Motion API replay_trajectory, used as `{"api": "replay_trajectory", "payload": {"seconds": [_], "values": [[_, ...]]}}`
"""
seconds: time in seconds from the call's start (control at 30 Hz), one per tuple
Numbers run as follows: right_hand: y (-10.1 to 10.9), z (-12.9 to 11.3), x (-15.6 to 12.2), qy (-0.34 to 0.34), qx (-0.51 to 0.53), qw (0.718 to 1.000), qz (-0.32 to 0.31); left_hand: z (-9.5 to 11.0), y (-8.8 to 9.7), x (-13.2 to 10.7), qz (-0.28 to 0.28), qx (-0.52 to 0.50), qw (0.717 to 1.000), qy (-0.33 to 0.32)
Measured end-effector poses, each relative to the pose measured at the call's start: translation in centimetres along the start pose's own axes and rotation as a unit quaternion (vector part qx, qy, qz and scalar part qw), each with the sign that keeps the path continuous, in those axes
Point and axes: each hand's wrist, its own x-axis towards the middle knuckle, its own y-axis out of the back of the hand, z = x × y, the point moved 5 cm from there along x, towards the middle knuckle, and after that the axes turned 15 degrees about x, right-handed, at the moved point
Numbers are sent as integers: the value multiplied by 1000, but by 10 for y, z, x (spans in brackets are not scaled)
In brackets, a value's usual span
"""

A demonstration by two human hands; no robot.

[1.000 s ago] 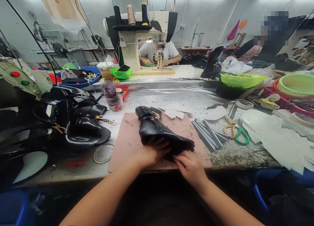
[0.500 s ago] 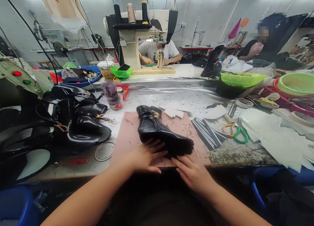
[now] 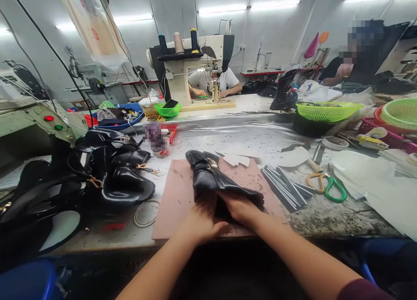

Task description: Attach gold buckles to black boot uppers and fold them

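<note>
A black leather boot upper (image 3: 211, 176), with straps and a gold buckle, lies on its side on a pink board (image 3: 176, 182). Its lower edge is open towards me. My left hand (image 3: 203, 222) reaches into that edge near the heel end; its thumb stretches out to the right while the other fingers are mostly hidden inside. Further along towards the toe, my right hand (image 3: 241, 209) is also under the leather, its fingertips out of sight.
More black boots (image 3: 107, 174) are heaped on the left beside a tape roll (image 3: 146, 213). To the right lie grey strips (image 3: 286, 187), scissors (image 3: 335, 189), white sheets (image 3: 355, 174) and a yellow-green basket (image 3: 329, 111). A co-worker sits behind the sewing machine (image 3: 179, 78); another person is at far right.
Both hands have moved from the boot upper's near edge to inside it, and that edge is lifted. The view has tilted up slightly, so the bench sits lower in it.
</note>
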Motion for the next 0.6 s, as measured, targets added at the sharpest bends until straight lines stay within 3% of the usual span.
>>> {"api": "replay_trajectory", "payload": {"seconds": [0.1,0.2,0.47,0.6], "values": [[0,14,1,-57,-2,998,4,-9,4,-3,-41,-39,998,-9],[-3,12,-1,-69,5,997,-33,-18,9,-5,-64,-66,996,-5],[-2,7,-12,-76,33,985,-152,-37,3,-2,-67,-99,992,43],[4,4,-22,-68,15,979,-189,-35,3,-3,-60,-103,993,-3]]}}
